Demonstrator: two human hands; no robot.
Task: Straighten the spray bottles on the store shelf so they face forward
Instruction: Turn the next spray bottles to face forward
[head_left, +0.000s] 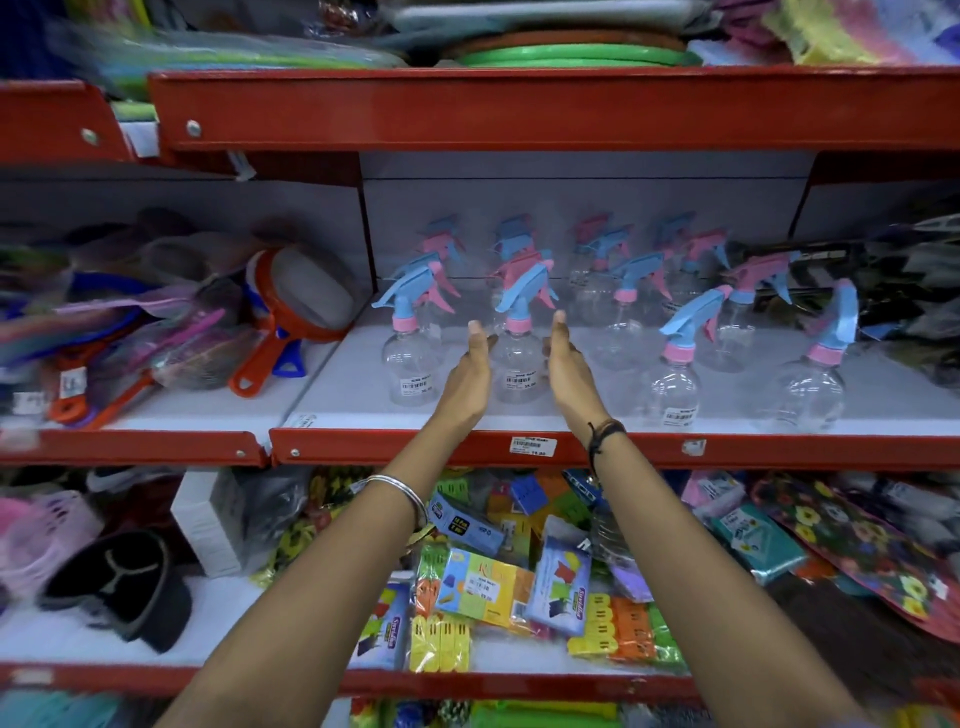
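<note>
Several clear spray bottles with pink and blue trigger heads stand in rows on the white middle shelf (363, 384). A front bottle (519, 364) with a blue head and pink collar stands between my two hands. My left hand (470, 374) is flat and upright just left of that bottle, fingers extended. On the bottle's right, my right hand (569, 371) is held the same way. Neither hand visibly grips it. Another front bottle (413, 364) stands at the left, and two more (672, 384) (808, 387) at the right with heads turned sideways.
A red shelf edge (727, 449) with a price label runs in front of the bottles, and a red shelf (519, 106) hangs overhead. Strainers and bagged utensils (291, 312) crowd the left bay. Packets of clips (493, 582) fill the shelf below.
</note>
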